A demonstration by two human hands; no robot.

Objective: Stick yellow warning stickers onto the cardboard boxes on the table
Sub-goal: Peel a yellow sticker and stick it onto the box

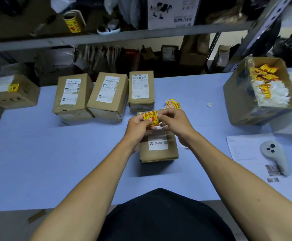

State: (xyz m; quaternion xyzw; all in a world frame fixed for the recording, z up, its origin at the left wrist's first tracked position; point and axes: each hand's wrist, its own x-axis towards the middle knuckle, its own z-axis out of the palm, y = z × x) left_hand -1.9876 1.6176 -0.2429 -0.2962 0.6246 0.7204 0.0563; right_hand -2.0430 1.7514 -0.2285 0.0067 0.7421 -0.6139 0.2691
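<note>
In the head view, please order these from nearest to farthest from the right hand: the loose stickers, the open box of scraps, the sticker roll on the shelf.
From the right hand:
1. Loose stickers, on the table just behind it.
2. Open box of scraps, at the table's right.
3. Sticker roll, up on the shelf, far left.

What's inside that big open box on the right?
The open cardboard box holds crumpled yellow warning stickers and white backing scraps. Anything underneath that pile is covered, so I cannot tell.

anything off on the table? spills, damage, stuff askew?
Minor only: the open box at right sits tilted, full of discarded backings. A white paper scrap lies loose on the table. Nothing looks damaged.
</note>
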